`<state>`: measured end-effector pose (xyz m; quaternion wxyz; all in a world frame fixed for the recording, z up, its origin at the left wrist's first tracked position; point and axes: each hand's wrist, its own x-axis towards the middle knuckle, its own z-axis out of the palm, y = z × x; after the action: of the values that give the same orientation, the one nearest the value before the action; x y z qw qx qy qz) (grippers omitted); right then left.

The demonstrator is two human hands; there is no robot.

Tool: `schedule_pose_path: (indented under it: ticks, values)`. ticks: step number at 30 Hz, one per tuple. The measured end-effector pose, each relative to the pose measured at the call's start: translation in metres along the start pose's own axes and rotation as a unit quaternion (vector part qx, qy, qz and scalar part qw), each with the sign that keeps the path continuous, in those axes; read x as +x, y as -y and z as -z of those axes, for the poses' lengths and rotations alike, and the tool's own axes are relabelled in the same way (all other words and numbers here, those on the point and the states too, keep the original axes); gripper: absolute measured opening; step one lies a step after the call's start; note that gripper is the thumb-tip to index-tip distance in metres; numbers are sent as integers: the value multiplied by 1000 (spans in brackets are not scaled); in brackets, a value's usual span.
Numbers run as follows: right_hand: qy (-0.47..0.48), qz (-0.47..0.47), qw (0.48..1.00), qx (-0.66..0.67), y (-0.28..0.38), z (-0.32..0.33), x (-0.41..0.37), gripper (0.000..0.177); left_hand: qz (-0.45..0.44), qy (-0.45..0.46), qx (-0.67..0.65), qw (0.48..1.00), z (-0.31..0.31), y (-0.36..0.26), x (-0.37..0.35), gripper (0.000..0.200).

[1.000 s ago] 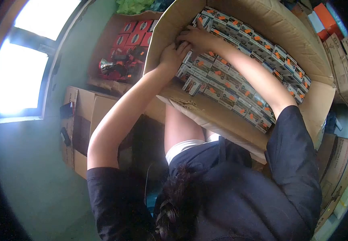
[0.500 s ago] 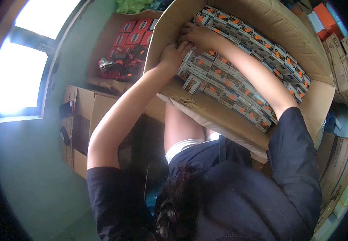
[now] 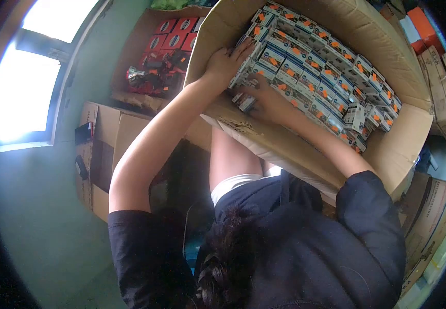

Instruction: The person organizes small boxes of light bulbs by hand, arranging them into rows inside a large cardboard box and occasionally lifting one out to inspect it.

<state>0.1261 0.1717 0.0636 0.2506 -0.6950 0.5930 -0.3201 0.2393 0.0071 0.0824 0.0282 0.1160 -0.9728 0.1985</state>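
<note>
Hands (image 3: 225, 64) touch small boxes (image 3: 291, 73) (orange-stickered) inside a carton (image 3: 382, 46).

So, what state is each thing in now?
Big carton: open, holding small boxes
Small boxes: mostly in rows
Odd box: tilted out of line
Left hand: on boxes, fingers extended
Right hand: on boxes, grip unclear
Red boxes: in rows
Lower carton: open
Window: bright; open or shut unclear

Packs (image 3: 308, 78) lie in rows inside the main carton (image 3: 405, 129), the left hand (image 3: 226, 65) and right hand (image 3: 270, 101) at their left end. To the left stand a second carton (image 3: 129, 62) holding boxes (image 3: 173, 40), a third carton (image 3: 128, 135) before it and, farthest left, a window (image 3: 21, 95); stacked cartons (image 3: 435, 85) stand right.
</note>
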Motion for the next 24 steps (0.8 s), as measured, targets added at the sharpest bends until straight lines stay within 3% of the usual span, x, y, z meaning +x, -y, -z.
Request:
schedule_pose_path:
  ticks: [5, 8, 11, 15, 18, 20, 22, 24]
  values:
    - [-69, 32, 994, 79, -28, -31, -4, 67, -56, 104, 131, 984, 31, -11, -5, 91]
    - [-83, 31, 991, 100, -29, -33, -5, 70, -53, 124, 91, 987, 25, -11, -5, 94]
    - [-99, 32, 991, 85, -27, -31, -3, 69, -67, -15, 47, 997, 5, -7, -7, 82]
    - [-111, 8, 990, 83, -20, -26, -5, 63, -59, 12, 55, 997, 6, -8, -6, 82]
    - [-166, 35, 985, 16, -23, -3, 2, 62, -58, 63, 109, 990, 7, -11, -4, 85]
    - [-262, 7, 963, -59, -26, 29, 25, 55, -57, 67, 123, 989, 9, -10, -6, 84]
    - [-254, 37, 949, -181, -36, 72, 58, 66, -48, 91, 113, 988, 10, -11, -5, 83]
    - [-221, 174, 866, -414, -67, 101, 99, 69, -45, 104, 102, 988, 10, -12, -3, 83]
